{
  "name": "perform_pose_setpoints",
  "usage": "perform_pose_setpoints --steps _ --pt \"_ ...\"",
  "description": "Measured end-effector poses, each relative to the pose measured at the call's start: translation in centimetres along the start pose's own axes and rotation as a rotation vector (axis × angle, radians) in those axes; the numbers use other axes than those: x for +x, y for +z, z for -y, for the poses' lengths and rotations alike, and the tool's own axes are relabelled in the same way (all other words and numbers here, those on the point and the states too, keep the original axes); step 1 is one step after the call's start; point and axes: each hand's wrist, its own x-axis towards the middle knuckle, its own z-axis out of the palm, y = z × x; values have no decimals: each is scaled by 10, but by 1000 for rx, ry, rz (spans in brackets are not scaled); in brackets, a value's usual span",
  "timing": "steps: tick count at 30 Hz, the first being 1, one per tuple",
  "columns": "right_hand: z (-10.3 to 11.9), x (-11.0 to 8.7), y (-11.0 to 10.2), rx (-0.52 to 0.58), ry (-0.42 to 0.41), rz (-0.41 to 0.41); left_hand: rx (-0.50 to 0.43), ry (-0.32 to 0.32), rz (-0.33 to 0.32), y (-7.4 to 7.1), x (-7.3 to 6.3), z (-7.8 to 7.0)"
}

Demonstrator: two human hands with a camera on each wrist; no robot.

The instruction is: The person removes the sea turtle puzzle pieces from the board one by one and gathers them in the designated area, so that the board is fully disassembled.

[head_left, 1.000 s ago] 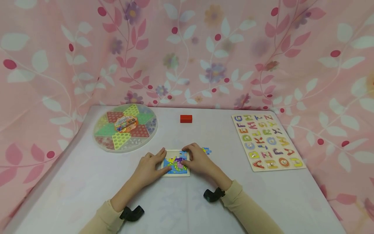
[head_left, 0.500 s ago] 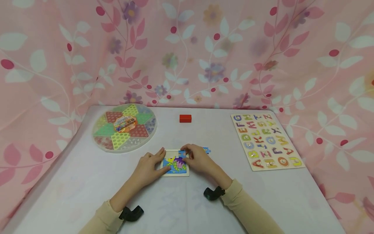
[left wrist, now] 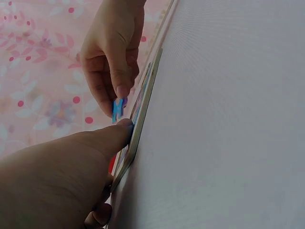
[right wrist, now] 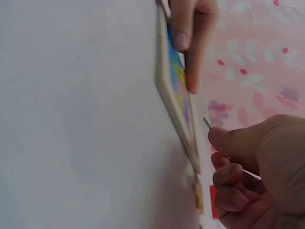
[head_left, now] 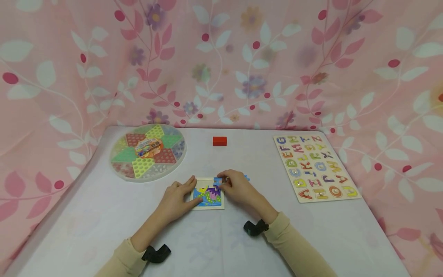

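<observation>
A small jigsaw puzzle in a pale wooden frame (head_left: 207, 208) lies on the white table, its picture blue, purple and yellow with a bare stretch along the top. My left hand (head_left: 177, 197) steadies it, thumb on the picture and fingers along the left rim. Over the upper right corner, my right hand (head_left: 239, 188) pinches a blue puzzle piece (head_left: 217, 182) between thumb and fingers. The left wrist view shows this piece (left wrist: 117, 109) raised off the picture. Another blue piece (head_left: 247, 177) lies behind my right hand, mostly hidden by it.
A red block (head_left: 219, 141) sits at the back middle. On the left is a round star-patterned marble game board (head_left: 143, 167); on the right, a wooden alphabet board (head_left: 294, 181). A pink floral curtain (head_left: 228, 77) hangs behind the table.
My right thumb has drawn back from the picture to the blue piece, which now shows more at the upper right corner. My left hand stays in place.
</observation>
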Motion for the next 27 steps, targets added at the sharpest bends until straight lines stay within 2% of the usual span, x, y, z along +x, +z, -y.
perform_pose_setpoints --steps 6,10,14,20,23,27 --pt "-17 -9 -34 -6 -10 -113 0 0 10 -1 0 -1" --pt "-42 -22 -58 -12 -13 -187 0 -1 12 -1 -1 -2" --pt "-70 -35 -70 -31 -11 -237 3 -2 15 -2 -2 -2" --pt "-101 -49 -75 -30 25 -226 5 -11 23 -4 -1 -2" --pt "-108 -53 -76 -8 37 -203 -1 -5 15 -4 -1 -3" --pt "-112 -56 -76 -5 12 -177 -12 12 -1 -4 -2 -4"
